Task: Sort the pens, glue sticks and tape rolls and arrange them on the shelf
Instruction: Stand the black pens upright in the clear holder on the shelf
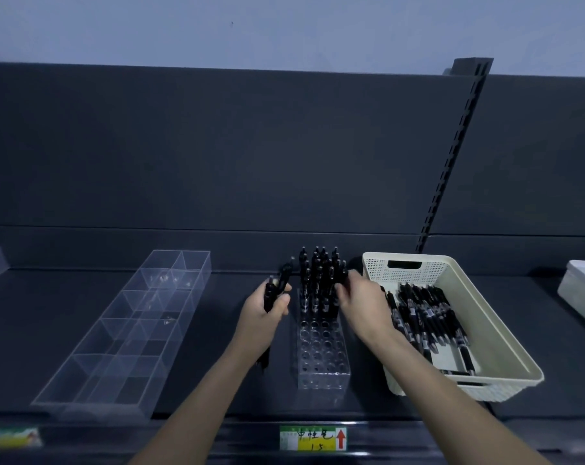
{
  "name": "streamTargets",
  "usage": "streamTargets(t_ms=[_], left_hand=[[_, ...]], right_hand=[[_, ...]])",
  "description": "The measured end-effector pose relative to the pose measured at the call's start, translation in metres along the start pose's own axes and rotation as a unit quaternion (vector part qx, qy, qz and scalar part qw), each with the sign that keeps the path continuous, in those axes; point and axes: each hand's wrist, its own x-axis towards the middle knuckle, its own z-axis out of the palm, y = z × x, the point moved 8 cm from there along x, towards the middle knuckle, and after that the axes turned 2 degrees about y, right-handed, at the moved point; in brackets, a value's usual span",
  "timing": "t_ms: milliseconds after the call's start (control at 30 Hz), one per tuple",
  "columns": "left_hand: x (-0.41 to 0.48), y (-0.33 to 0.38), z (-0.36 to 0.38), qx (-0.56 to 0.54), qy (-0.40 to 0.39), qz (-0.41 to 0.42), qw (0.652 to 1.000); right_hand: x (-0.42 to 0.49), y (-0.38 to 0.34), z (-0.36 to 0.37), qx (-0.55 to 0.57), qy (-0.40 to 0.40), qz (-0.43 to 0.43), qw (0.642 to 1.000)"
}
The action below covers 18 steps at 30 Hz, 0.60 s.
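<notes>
A clear acrylic pen holder [321, 360] with rows of holes stands on the dark shelf [217, 347]. Several black pens [319, 273] stand upright in its far rows; the near holes are bare. My left hand [262, 315] grips a small bunch of black pens [277, 285] just left of the holder. My right hand [361, 302] reaches over the holder's right side, its fingers at a standing pen; the fingertips are blurred. A cream basket [505, 333] to the right holds several loose black pens [428, 320].
A long clear divided tray [123, 333] lies to the left on the shelf. Part of a second pale basket [583, 290] shows at the far right. A yellow-green price label [313, 437] sits on the shelf's front edge. A slotted upright [459, 146] rises behind.
</notes>
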Motion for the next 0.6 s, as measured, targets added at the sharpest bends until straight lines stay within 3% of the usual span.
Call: streamTargets(t_ms=[167,367,500,600], left_hand=[[-0.008,-0.024,0.001,-0.013,-0.002,-0.02,1.0],[-0.016,-0.028,0.0,-0.06,-0.001,-0.045,0.997],[-0.01,-0.005,0.004,-0.041,-0.025,-0.023,0.999],[-0.011,0.004,0.009,-0.032,-0.054,-0.028,0.998]], right_hand=[[-0.01,0.015,0.025,-0.019,-0.056,0.045,0.997],[-0.009,0.018,0.022,-0.004,-0.036,0.063,0.997],[-0.018,-0.001,-0.008,0.106,0.056,0.044,0.992],[-0.018,-0.033,-0.006,0.227,-0.013,0.013,0.974]])
